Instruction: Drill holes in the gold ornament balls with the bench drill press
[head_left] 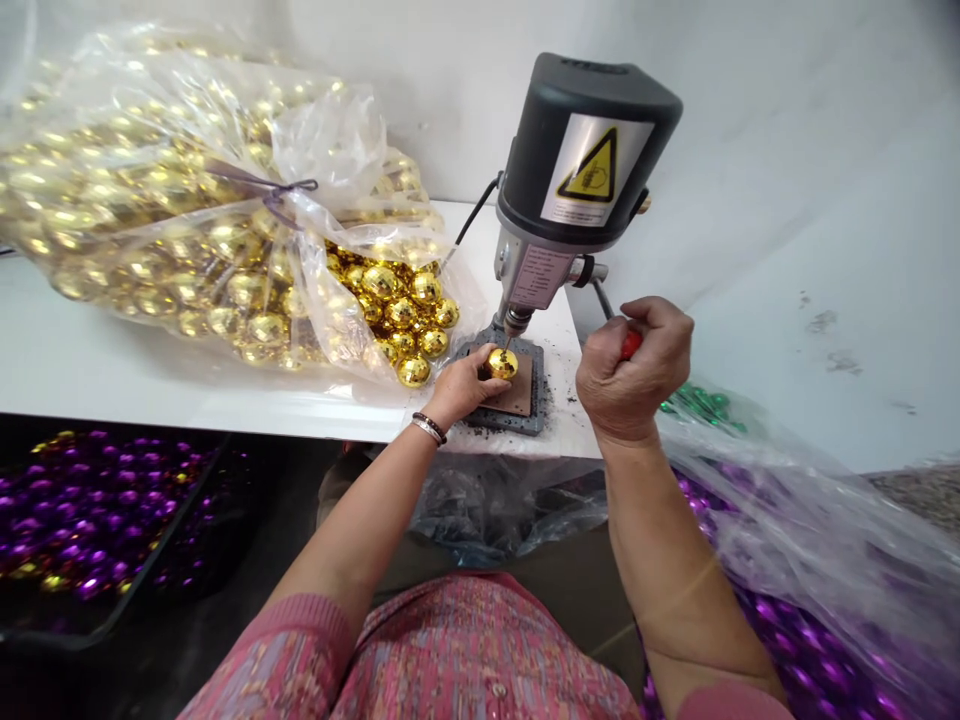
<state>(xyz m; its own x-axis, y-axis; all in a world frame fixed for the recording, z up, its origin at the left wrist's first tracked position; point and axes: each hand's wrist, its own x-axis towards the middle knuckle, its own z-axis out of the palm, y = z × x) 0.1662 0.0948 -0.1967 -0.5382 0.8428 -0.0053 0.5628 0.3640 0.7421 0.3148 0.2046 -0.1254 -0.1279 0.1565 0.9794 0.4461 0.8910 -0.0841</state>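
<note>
A small gold mirrored ball [504,364] is held between the thumb and fingers of my left hand [466,384], on the base of a bench drill press [592,150]. Directly above the ball is the drill chuck [517,320], its thin bit reaching down to the ball's top. Whether the bit has entered the ball I cannot tell. My right hand [637,365] is wrapped round the red-knobbed feed lever [631,345] at the drill's right side. Under the ball lies a brown board [517,398] on the grey metal base [531,424], with dark shavings scattered around.
A large clear bag [150,210] of gold balls lies on the white table [300,405], its loose balls [401,313] spilling toward the drill. Purple balls [97,510] fill a dark crate below left. Plastic bags with purple balls [795,650] and green ones [705,405] stand at right.
</note>
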